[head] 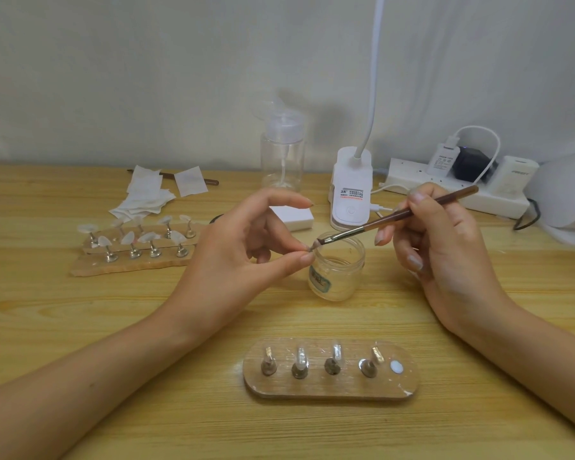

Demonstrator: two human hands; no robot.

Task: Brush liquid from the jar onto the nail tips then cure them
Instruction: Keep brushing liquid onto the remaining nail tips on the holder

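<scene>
**Worked tip over jar**

Found left hand point(243, 250) raised, thumb and one finger pinching a small nail tip point(310, 249) just above the jar's left rim. Found right hand point(445, 247) gripping the brush point(395, 218) pen-style, fingers curled round the handle. Noted jar point(337, 273) clear, open, labelled, upright on the table point(80, 327). Logged brush axis running far-right down to near-left, bristles touching the tip.

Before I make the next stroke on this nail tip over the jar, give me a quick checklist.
1. Right hand grips brush: ok.
2. Left hand pinches nail tip: ok.
3. Bristles touch the tip: ok.
4. Jar open and upright: ok.
5. Liquid on bristles: cannot tell.
6. Free spot on near holder for the tip: ok.
</scene>
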